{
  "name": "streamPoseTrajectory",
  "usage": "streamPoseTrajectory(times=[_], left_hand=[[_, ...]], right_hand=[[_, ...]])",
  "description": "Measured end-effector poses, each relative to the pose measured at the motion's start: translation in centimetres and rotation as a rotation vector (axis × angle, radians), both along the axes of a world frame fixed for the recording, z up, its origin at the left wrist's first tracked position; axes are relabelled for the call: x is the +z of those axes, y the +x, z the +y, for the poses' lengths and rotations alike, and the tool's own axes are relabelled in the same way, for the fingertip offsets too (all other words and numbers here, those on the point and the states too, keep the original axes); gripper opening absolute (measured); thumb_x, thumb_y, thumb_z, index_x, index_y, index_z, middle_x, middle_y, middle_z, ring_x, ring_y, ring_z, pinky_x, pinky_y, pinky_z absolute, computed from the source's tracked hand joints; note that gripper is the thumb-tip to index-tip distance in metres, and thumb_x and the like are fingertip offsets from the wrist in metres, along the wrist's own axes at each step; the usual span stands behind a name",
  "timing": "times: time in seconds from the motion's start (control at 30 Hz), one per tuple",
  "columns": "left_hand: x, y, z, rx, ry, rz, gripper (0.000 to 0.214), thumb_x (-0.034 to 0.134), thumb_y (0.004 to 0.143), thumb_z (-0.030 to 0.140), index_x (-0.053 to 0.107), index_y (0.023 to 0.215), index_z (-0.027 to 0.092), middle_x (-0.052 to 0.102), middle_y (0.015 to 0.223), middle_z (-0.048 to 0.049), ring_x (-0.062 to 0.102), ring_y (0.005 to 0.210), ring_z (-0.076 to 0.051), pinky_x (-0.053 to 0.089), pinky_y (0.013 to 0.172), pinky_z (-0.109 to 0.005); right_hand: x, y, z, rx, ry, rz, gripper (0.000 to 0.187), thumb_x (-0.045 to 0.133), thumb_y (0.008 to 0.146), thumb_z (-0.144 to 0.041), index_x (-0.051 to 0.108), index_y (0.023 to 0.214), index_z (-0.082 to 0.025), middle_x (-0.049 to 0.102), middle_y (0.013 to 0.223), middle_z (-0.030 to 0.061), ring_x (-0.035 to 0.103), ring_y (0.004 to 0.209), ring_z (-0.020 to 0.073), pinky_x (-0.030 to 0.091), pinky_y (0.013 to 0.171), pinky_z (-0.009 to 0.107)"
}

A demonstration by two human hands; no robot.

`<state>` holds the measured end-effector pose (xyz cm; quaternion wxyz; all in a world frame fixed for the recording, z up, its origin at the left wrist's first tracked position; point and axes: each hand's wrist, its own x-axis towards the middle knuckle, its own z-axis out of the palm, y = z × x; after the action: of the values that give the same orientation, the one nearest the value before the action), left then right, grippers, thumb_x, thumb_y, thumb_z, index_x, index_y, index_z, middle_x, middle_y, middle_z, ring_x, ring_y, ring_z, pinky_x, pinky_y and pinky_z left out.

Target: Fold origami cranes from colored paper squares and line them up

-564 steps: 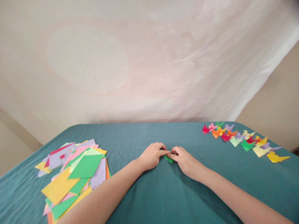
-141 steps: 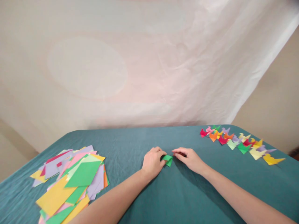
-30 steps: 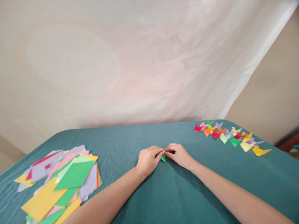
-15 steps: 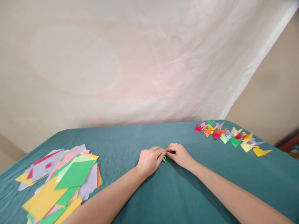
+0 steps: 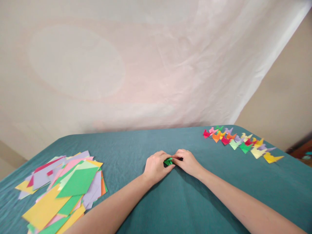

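In the head view, a small folded green paper piece is sitting at the meeting point of the two hands, just inside the curl of the left hand and at the fingertips of the right hand. The left hand is holding the piece between bent fingers and thumb, while the right hand is pinching its right edge with thumb and forefinger; its exact shape is partly hiding behind the fingers. One piece is being handled. Roughly seventeen folded paper birds in red, pink, orange, yellow, green and lilac are standing in slanting rows at the far right, some overlapping. One loose pile of flat coloured paper sheets is spreading at the left, its sheets overlapping too much for counting. A dark teal cloth-covered table is carrying everything, its cloth wrinkling at the left. Behind it, a creased whitish fabric backdrop is hanging, and a plain beige wall is showing at the right.
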<state>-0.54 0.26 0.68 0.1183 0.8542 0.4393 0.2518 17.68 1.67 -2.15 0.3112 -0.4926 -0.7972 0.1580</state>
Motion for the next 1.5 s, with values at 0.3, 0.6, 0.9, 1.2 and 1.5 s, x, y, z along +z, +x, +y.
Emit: streamPoseTrajectory(times=[0.3, 0.6, 0.9, 1.2, 1.5], left_hand=[[-0.6, 0.2, 0.4, 0.022, -0.061, -0.091, 0.022, 0.062, 0.072, 0.024, 0.065, 0.094, 0.024, 0.061, 0.089, -0.0008, 0.056, 0.087, -0.017, 0.045, 0.08, -0.027], [-0.5, 0.3, 0.5, 0.02, -0.091, -0.112, 0.019, 0.063, 0.072, 0.024, 0.067, 0.09, 0.023, 0.062, 0.086, -0.0012, 0.056, 0.085, -0.018, 0.045, 0.08, -0.029], [-1.0, 0.2, 0.5, -0.001, -0.047, -0.098, 0.016, 0.062, 0.073, 0.024, 0.067, 0.089, 0.025, 0.063, 0.088, 0.0001, 0.056, 0.085, -0.017, 0.044, 0.079, -0.027], [-0.7, 0.2, 0.2, -0.004, -0.007, -0.024, 0.016, 0.06, 0.076, 0.024, 0.066, 0.09, 0.025, 0.065, 0.092, 0.0015, 0.057, 0.086, -0.017, 0.044, 0.079, -0.026], [-0.6, -0.1, 0.0, -0.027, 0.049, 0.079, 0.017, 0.056, 0.08, 0.027, 0.065, 0.094, 0.025, 0.066, 0.098, 0.0013, 0.057, 0.09, -0.017, 0.044, 0.083, -0.028]], right_hand=[[0.0, 0.0, -0.3, -0.006, 0.043, -0.025, 0.013, 0.058, 0.081, -0.025, 0.071, 0.079, -0.023, 0.064, 0.074, 0.0019, 0.056, 0.073, 0.0161, 0.04, 0.07, 0.028], [0.6, 0.0, -1.1, 0.001, 0.205, -0.145, 0.015, 0.055, 0.084, -0.026, 0.068, 0.081, -0.023, 0.06, 0.076, 0.0034, 0.053, 0.075, 0.0163, 0.039, 0.069, 0.028], [1.1, -0.1, -1.4, 0.062, 0.393, -0.326, 0.02, 0.048, 0.088, -0.023, 0.067, 0.084, -0.021, 0.059, 0.079, 0.0044, 0.05, 0.076, 0.0162, 0.032, 0.07, 0.03], [1.1, -0.2, -1.4, 0.082, 0.458, -0.412, 0.022, 0.047, 0.089, -0.021, 0.066, 0.079, -0.019, 0.057, 0.076, 0.0042, 0.047, 0.073, 0.0155, 0.029, 0.068, 0.03], [0.9, 0.1, -1.3, 0.098, 0.572, -0.489, 0.022, 0.049, 0.086, -0.019, 0.061, 0.069, -0.017, 0.054, 0.072, 0.0035, 0.042, 0.069, 0.0152, 0.028, 0.065, 0.03]])
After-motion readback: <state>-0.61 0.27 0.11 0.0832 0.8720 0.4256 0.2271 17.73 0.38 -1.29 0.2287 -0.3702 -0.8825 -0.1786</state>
